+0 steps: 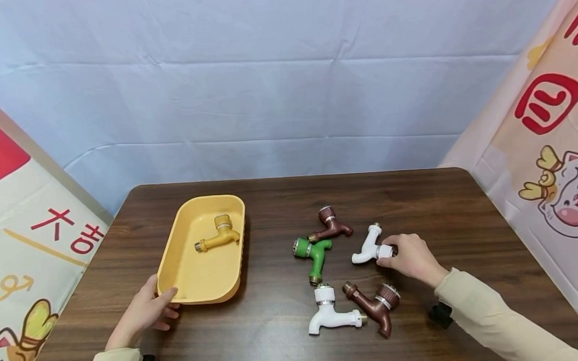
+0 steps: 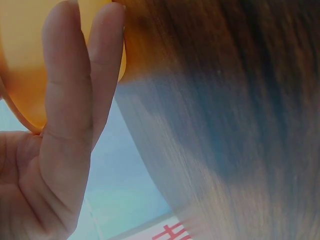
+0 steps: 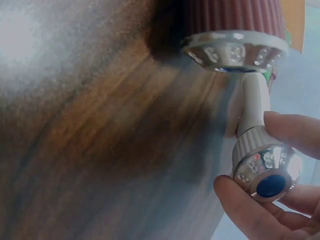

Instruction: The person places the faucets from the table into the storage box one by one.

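My left hand holds the near left corner of a yellow plastic tray, thumb over the rim and fingers along the outside. In the left wrist view two long fingers lie across the tray's wall. A yellow faucet lies inside the tray. On the right, my right hand pinches the handle of a white faucet between thumb and fingers. The right wrist view shows its ribbed knob with a chrome cap and blue centre. Part of the handle is hidden by the fingers in the head view.
Left of the held faucet lie a dark red faucet and a green faucet. Closer to me are another white faucet and another dark red faucet. All rest on a brown wooden table with cloth hangings around it.
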A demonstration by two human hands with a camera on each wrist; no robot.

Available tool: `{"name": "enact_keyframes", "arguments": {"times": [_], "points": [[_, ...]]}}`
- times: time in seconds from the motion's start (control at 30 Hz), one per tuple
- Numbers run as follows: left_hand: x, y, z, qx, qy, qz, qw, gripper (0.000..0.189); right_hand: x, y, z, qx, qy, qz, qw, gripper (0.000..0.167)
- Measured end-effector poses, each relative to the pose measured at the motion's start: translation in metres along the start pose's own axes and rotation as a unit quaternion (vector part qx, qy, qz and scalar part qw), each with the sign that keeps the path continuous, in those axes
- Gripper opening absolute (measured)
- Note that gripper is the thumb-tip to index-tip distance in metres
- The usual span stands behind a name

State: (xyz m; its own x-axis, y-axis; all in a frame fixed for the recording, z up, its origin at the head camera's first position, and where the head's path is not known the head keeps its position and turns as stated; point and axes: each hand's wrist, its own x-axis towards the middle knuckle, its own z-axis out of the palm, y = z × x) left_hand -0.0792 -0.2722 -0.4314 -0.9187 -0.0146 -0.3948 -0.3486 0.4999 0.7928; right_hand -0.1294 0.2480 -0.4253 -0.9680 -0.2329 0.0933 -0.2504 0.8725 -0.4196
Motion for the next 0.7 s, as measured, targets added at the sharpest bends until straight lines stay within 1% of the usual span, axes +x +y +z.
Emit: {"name": "enact_keyframes", "arguments": {"times": [0.2,0.43,0.7], "points": [[0.0,0.0,0.0,-0.001,-0.001,0.001,1.0,0.049,-0.002,-0.005,-0.009,0.006,0.009,-0.005,0.9999,0.037],[-0.001,0.001,0.0,-0.004,-0.003,0.003,1.0,0.05,-0.005,-0.01,-0.02,0.016,0.031,-0.017,0.9993,0.037],[-0.003,0.001,0.0,-0.003,0.001,0.002,1.0,0.049,-0.004,-0.013,-0.025,0.02,0.041,-0.018,0.9988,0.038]]}}
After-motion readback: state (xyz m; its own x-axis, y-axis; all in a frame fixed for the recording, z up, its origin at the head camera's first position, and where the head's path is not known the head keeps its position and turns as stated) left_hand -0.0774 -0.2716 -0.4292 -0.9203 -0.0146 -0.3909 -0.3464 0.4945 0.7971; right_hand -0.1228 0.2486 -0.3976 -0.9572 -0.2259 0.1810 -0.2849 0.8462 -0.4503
